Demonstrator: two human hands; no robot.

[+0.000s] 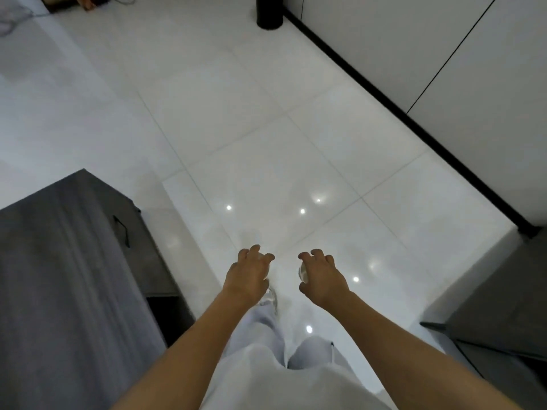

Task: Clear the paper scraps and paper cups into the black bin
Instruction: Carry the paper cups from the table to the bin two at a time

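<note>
Both your arms reach out over the floor, palms down.
Your left hand (247, 275) and right hand (321, 276) each curl round something pale, mostly hidden; black bin (270, 11) far off, top cut.

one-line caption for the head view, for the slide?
Both hands, left hand and right hand, carry pale items across white tiles toward the black bin.

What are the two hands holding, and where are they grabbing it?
Each hand, left and right, curls over a small pale object from above; what the objects are cannot be told.
</note>
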